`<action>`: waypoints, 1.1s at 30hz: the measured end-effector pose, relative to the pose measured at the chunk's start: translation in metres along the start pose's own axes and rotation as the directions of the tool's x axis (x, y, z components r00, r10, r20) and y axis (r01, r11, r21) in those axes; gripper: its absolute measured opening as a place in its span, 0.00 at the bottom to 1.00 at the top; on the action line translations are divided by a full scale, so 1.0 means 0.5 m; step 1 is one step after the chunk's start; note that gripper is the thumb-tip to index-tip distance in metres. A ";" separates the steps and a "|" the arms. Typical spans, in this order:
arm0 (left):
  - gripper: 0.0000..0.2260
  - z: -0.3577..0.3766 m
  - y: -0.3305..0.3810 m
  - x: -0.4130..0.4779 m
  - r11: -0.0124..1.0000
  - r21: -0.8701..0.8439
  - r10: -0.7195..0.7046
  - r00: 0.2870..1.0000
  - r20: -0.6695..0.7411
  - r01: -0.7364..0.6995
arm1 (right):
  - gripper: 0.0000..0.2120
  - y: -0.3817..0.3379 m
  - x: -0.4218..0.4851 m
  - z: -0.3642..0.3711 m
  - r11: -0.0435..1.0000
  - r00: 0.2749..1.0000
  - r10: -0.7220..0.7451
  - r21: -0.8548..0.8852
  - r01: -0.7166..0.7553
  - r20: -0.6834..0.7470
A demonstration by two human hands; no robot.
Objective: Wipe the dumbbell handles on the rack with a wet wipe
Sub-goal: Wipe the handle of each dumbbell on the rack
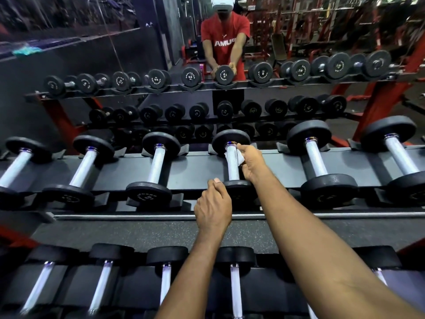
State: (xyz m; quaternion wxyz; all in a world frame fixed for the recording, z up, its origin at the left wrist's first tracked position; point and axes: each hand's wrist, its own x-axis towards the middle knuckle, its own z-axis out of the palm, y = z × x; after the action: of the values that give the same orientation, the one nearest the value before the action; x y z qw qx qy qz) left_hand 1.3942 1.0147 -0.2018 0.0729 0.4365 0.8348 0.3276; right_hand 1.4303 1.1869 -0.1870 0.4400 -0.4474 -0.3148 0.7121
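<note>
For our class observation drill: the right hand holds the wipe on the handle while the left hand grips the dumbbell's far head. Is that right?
Not quite. The left hand grips the near head, not the far one; the head view shows it. The right hand does hold the wipe on the handle.

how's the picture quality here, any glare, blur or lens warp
Head view: wide-angle warp bows the rack rail and fans the dumbbells outward; lower-row handles glare bluish white; the wet wipe in the right hand and the dumbbell the left hand grips are sharp; the mirror's far background is dim.
</note>
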 end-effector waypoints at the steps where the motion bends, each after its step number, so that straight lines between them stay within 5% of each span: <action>1: 0.20 0.000 0.001 -0.001 1.000 0.003 -0.002 1.000 0.001 0.002 | 0.22 0.006 0.009 0.000 1.000 0.999 0.017 -0.019 -0.016 0.027; 4: 0.20 -0.001 0.003 -0.001 1.000 0.011 -0.006 1.000 -0.011 0.006 | 0.30 0.016 0.024 -0.005 0.998 0.996 0.033 -0.063 -0.028 0.078; 6: 0.20 0.000 0.003 -0.001 1.000 0.005 -0.010 1.000 -0.016 0.011 | 0.21 0.009 0.003 -0.002 0.996 1.000 -0.011 -0.093 0.013 0.021; 8: 0.20 0.000 0.001 -0.001 1.000 0.009 -0.008 1.000 -0.013 0.008 | 0.08 0.006 -0.011 -0.005 0.936 0.980 -0.187 -0.315 0.156 -0.070; 11: 0.20 0.000 -0.002 0.001 1.000 0.012 -0.002 1.000 -0.009 0.002 | 0.03 -0.009 -0.037 -0.019 0.696 0.886 -0.464 -0.623 0.357 -0.010; 15: 0.20 0.002 -0.004 0.001 1.000 0.016 -0.003 1.000 -0.003 0.003 | 0.05 -0.043 -0.059 -0.027 0.358 0.786 -0.558 -0.777 0.518 0.267; 17: 0.20 0.003 -0.005 0.001 1.000 0.013 0.000 1.000 -0.019 0.000 | 0.06 -0.058 -0.063 -0.020 0.171 0.677 -0.620 -0.774 0.609 0.396; 20: 0.19 0.004 -0.005 0.004 1.000 0.003 -0.011 1.000 -0.021 0.011 | 0.11 -0.067 -0.061 0.000 -0.297 0.307 -0.665 -0.617 0.729 0.681; 22: 0.19 0.003 -0.005 0.002 1.000 0.001 -0.013 1.000 -0.021 0.013 | 0.10 -0.066 -0.045 -0.001 -0.606 0.108 -0.499 -0.435 0.666 0.860; 23: 0.19 0.002 -0.005 0.002 1.000 0.002 -0.008 1.000 -0.024 0.008 | 0.08 -0.065 -0.036 -0.006 -0.689 0.090 -0.406 -0.370 0.623 0.909; 28: 0.19 0.002 -0.006 0.002 1.000 0.029 0.000 1.000 -0.024 0.001 | 0.06 -0.051 -0.007 -0.047 -0.705 0.211 -0.321 -0.381 0.598 0.923; 33: 0.19 0.001 -0.005 0.000 1.000 0.025 0.001 0.999 -0.041 0.000 | 0.07 -0.057 -0.019 0.007 -0.730 0.439 -0.217 -0.443 0.520 0.872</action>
State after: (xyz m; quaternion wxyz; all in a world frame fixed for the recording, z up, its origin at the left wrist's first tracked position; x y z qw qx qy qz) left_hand 1.3928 1.0141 -0.2038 0.0503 0.4308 0.8400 0.3259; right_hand 1.4391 1.1899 -0.1583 0.1503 -0.2639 -0.9364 -0.1757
